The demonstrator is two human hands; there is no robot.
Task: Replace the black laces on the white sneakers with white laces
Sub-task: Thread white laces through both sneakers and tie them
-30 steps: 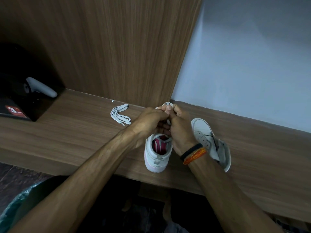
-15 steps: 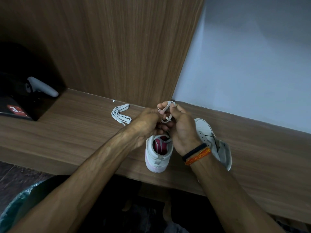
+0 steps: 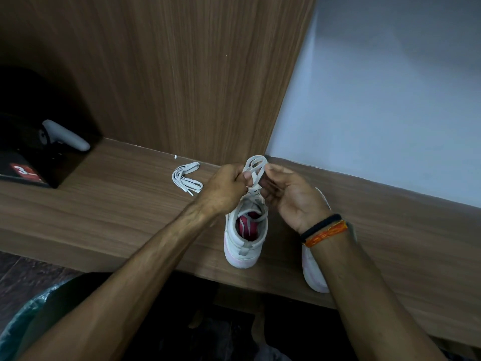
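A white sneaker with a pink insole stands upright on the wooden shelf, heel toward me. Above its front, my left hand and my right hand both pinch loops of a white lace that runs down into the shoe. A second white sneaker lies to the right, mostly hidden behind my right wrist. Another white lace, folded in a bundle, lies on the shelf left of my hands. No black lace is visible.
A black box with a red label and a grey controller on top stands at the far left. A wooden panel and a pale wall rise behind the shelf. The shelf's front edge runs below the sneakers.
My hands have lifted and spread slightly apart, pulling the white lace loops up above the sneaker. My right hand has turned palm-inward and now covers more of the second sneaker.
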